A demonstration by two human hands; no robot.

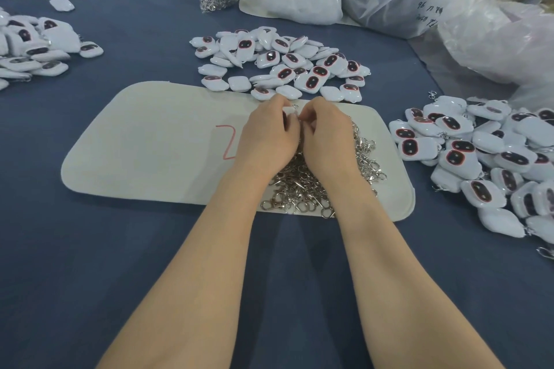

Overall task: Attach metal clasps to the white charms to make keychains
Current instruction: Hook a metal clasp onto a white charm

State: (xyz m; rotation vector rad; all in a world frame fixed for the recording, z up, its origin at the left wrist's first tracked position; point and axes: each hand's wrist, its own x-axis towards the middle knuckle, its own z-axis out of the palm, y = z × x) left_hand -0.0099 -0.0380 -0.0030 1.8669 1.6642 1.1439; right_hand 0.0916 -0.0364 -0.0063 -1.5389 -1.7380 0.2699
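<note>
- Left hand (pixel 269 135) pinches a white charm (pixel 288 111), fingers curled round it.
- Right hand (pixel 326 135) pinches a clasp (pixel 295 106) at the charm's top edge.
- Both hands hover over the clasp pile (pixel 311 189) on the pale mat (pixel 150 144).
- Loose charms (pixel 284 63) lie heaped just beyond the mat on the table (pixel 90 249).

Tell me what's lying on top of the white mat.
Metal clasps heaped at the right of the mat, plus a red mark. Left hand and right hand cover the heap's middle.

Two bare forearms (pixel 209 263) — left hand (pixel 266 136) and right hand (pixel 328 136) likewise uncovered, fingers slender, wrists narrow
</note>
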